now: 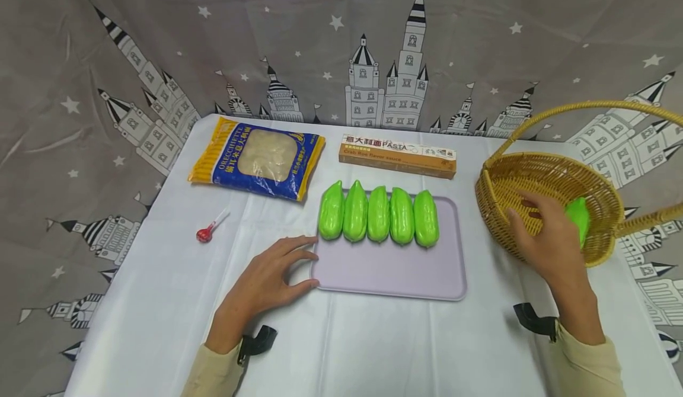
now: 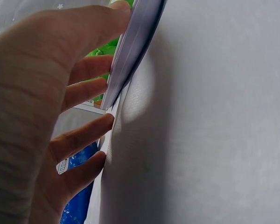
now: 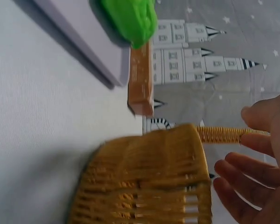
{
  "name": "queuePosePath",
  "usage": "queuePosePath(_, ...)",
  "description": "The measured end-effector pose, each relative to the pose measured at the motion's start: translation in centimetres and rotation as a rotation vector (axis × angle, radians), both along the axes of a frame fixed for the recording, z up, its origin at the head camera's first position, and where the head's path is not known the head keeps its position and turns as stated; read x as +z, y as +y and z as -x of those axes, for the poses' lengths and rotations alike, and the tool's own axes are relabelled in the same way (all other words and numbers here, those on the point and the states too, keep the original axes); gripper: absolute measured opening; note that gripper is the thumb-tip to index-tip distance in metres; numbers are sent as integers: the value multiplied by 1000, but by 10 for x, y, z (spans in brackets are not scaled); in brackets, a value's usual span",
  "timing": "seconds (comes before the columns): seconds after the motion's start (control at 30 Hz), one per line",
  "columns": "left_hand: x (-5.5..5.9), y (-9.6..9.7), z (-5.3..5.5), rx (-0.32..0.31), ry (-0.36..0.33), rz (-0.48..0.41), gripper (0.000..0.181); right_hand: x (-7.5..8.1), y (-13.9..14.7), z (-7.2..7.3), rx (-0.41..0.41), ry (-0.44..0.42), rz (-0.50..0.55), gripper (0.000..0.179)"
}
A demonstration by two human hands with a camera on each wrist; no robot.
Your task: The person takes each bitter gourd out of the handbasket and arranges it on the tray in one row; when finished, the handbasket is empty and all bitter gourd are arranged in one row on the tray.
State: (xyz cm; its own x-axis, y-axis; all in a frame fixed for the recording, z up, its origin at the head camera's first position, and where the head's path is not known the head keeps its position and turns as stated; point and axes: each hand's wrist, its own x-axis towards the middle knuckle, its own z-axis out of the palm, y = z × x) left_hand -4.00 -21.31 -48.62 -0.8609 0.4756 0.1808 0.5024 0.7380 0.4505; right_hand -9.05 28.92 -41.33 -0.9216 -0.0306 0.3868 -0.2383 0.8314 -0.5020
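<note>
My left hand (image 1: 272,275) rests with spread fingers at the left edge of a pale lilac tray (image 1: 389,272); in the left wrist view the thumb lies over the tray's rim (image 2: 130,56). Several shiny green, cucumber-shaped vegetables (image 1: 379,214) lie side by side along the tray's back half. Over the wicker basket (image 1: 496,219), my right hand (image 1: 555,243) hovers with loosely bent, parted fingers and nothing between them. Another green vegetable (image 1: 581,216) shows inside the basket, partly hidden by that hand. The right wrist view shows the fingers (image 3: 252,170) just above the basket's rim.
Behind the tray lie a blue and yellow orecchiette bag (image 1: 261,157) and a long pasta box (image 1: 397,156). A red lollipop (image 1: 205,234) is at the left on the white cloth (image 1: 373,349). The basket's tall handle (image 1: 581,105) arches over its back side.
</note>
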Motion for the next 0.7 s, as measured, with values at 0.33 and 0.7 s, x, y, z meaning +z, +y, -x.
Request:
queuePosePath(0.33,-1,0,-2,-5,9,-7,47,3,30,-4,-136,-73,-77,52)
queuePosePath(0.7,-3,0,2,-15,48,-29,47,-6,65,-5,-208,-142,-114,56)
